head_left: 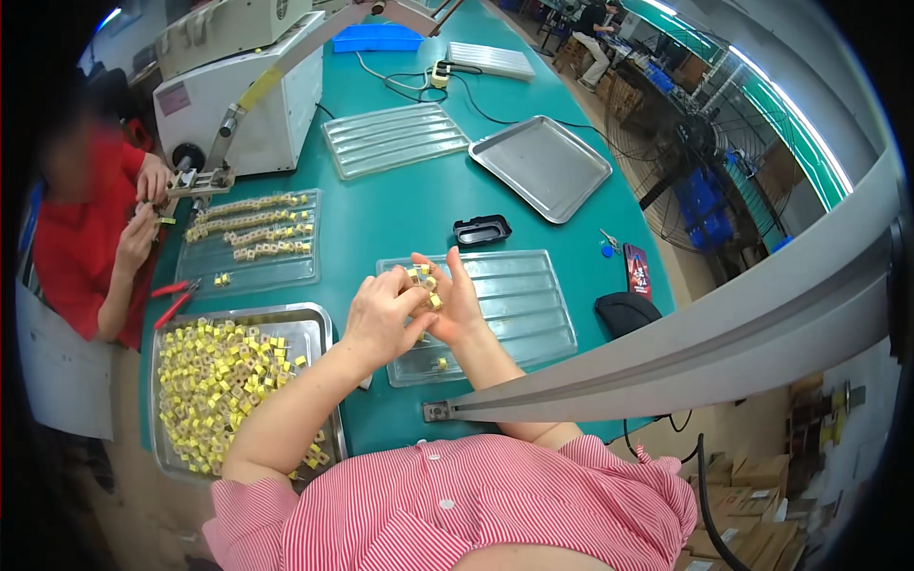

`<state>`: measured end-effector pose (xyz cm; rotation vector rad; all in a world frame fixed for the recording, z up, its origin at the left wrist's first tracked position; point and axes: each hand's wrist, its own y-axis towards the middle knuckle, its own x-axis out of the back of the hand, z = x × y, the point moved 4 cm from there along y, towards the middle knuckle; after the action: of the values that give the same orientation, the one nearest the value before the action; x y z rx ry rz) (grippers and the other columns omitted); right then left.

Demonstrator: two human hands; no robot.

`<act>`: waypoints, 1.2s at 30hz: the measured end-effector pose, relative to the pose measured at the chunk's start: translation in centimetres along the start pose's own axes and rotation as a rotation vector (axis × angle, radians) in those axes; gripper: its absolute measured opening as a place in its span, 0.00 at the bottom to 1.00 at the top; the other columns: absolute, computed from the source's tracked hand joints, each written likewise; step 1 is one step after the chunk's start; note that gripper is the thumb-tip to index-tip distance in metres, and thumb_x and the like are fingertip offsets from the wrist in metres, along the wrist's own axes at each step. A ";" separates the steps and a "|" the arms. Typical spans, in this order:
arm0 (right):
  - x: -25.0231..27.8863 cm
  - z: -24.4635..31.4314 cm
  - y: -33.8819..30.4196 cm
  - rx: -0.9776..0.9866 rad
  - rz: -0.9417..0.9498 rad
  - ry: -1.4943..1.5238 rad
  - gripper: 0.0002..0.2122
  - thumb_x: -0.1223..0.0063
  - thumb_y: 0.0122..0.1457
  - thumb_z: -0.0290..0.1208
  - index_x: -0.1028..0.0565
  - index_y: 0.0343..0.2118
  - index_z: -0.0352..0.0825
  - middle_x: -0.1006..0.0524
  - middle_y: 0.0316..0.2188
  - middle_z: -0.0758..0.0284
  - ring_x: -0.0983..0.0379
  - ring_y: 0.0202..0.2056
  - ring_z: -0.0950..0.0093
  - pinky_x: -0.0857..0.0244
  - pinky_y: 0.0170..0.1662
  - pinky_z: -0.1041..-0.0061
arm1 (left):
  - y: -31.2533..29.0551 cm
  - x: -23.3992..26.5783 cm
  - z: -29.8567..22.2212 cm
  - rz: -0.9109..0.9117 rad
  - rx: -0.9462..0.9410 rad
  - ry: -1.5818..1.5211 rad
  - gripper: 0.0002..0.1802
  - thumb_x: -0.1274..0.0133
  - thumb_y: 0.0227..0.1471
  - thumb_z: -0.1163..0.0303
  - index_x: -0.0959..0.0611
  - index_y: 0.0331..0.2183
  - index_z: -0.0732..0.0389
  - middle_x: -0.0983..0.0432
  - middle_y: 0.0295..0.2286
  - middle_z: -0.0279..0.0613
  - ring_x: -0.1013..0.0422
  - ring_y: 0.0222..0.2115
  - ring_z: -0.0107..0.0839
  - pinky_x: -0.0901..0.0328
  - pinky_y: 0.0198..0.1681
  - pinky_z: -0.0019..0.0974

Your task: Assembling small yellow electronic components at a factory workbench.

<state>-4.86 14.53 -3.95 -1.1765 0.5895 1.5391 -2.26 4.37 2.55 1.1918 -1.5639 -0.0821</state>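
Note:
Above a clear ribbed plastic tray, my two hands meet. My right hand is turned palm up and cupped around several small yellow-and-tan blocks, which look like tiny wound components. The fingers of my left hand are closed at these blocks, and its fingertips are partly hidden, so the exact piece pinched is unclear. One loose yellow block lies in the ribbed tray near its front edge. To the left, a metal tray holds a big heap of the same blocks, partly behind my left forearm.
A co-worker in a red shirt handles a part by a white machine. Near them are a tray with rows of blocks and red pliers. A grey metal arm crosses at right. Beyond my hands stands a black box.

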 end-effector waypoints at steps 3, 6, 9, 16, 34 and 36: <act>-0.1 -0.3 0.0 0.019 -0.013 -0.037 0.26 0.67 0.53 0.54 0.40 0.43 0.33 0.32 0.35 0.59 0.33 0.37 0.69 0.37 0.40 0.70 | 0.0 -0.2 0.2 -0.019 0.019 -0.005 0.13 0.43 0.29 0.71 0.24 0.25 0.58 0.36 0.23 0.36 0.36 0.27 0.33 0.45 0.27 0.35; -0.1 -0.4 0.0 0.012 -0.026 -0.033 0.26 0.67 0.53 0.54 0.40 0.43 0.34 0.32 0.34 0.60 0.33 0.36 0.69 0.38 0.40 0.69 | -0.2 -0.2 0.3 -0.060 0.037 0.007 0.12 0.43 0.29 0.71 0.25 0.24 0.59 0.35 0.24 0.36 0.36 0.28 0.32 0.44 0.29 0.34; 0.2 -0.4 0.0 0.005 -0.034 -0.002 0.23 0.63 0.53 0.52 0.38 0.40 0.35 0.31 0.32 0.62 0.32 0.33 0.70 0.34 0.35 0.69 | -0.2 0.4 0.1 -0.110 0.020 -0.077 0.10 0.45 0.30 0.74 0.26 0.23 0.61 0.33 0.26 0.38 0.35 0.29 0.36 0.41 0.31 0.35; 1.1 -0.2 0.0 -0.082 -0.048 -0.209 0.13 0.53 0.51 0.44 0.31 0.27 0.38 0.30 0.27 0.67 0.31 0.28 0.75 0.31 0.25 0.72 | 0.4 3.4 3.0 0.091 0.384 -0.488 0.08 0.51 0.38 0.77 0.26 0.27 0.66 0.30 0.26 0.43 0.31 0.26 0.27 0.36 0.28 0.27; -0.6 -1.3 -0.8 -0.227 0.193 -0.316 0.12 0.53 0.51 0.35 0.33 0.37 0.36 0.30 0.28 0.68 0.34 0.23 0.82 0.45 0.14 0.88 | 0.6 3.8 3.3 0.105 0.333 -0.407 0.06 0.49 0.39 0.77 0.24 0.27 0.63 0.27 0.25 0.41 0.31 0.26 0.32 0.37 0.28 0.30; -0.7 -1.3 -0.9 -0.231 0.213 -0.294 0.12 0.53 0.51 0.34 0.33 0.37 0.36 0.30 0.28 0.68 0.34 0.23 0.82 0.45 0.14 0.87 | 0.5 3.8 3.3 0.047 0.278 -0.388 0.06 0.49 0.39 0.77 0.24 0.27 0.63 0.27 0.25 0.42 0.31 0.27 0.34 0.37 0.28 0.30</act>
<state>-3.60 13.41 -3.69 -1.0540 0.3549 1.9618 -4.61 0.25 4.21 1.4145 -1.9916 -0.0693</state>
